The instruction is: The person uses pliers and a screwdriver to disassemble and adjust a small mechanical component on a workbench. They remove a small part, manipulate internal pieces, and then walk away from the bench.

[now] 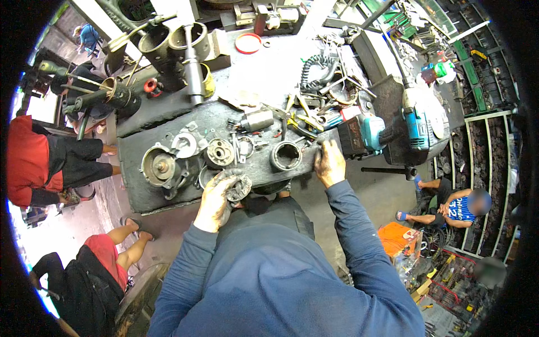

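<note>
- Dull-grey round cast-metal housing (161, 167), on worn dark bench (135, 160).
- L hand (215, 201) gripping mottled grey roundish pc (240, 188) at bench's near edge; partly hidden by fingers, material unclear.
- Hollow dark metal cylinder (287, 167), ridged bore, btwn hands.
- R hand (330, 162) curled at bench edge; fingertips unclear, can't tell if holding anything.

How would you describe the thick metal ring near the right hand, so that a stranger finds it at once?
Find the dark workbench, then its near edge, left of the right hand. The metal ring sits there; unlike the round holed part farther left, its middle is one wide opening.
</note>
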Demonstrator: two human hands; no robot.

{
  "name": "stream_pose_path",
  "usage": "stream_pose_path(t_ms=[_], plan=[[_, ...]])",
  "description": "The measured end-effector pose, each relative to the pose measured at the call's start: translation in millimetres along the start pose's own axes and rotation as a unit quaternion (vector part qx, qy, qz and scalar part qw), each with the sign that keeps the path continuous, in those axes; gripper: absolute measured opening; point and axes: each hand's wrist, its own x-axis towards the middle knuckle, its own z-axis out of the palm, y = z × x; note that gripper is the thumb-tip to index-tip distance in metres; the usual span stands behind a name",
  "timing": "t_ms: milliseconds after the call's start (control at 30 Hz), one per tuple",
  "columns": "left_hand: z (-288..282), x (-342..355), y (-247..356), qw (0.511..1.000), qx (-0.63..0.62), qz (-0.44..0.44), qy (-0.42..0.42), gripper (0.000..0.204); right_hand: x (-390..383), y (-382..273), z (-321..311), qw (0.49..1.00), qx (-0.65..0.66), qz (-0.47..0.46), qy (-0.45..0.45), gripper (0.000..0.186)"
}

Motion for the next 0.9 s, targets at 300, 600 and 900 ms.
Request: stream_pose_path(t_ms=[300, 600, 900], plan=[[94.7, 9.5, -37.6, 0.992, -0.048, -0.030, 0.110, 0.018, 62.1, 36.1, -10.9, 0.994, 0.057, -0.066, -0.067, 0.080], [124.0, 10.7, -68.8, 0.977, -0.189, 0.047, 0.087, 0.010, 52.9, 21.8, -27.0, 0.980, 0.054, -0.184, 0.045, 0.057], [125.9, 8.2, -56.6, 0.974, -0.155, 0.103, 0.128, 0.018, 103.4, -21.5, 2.7, 0.950, -0.065, -0.303, 0.028, 0.031]])
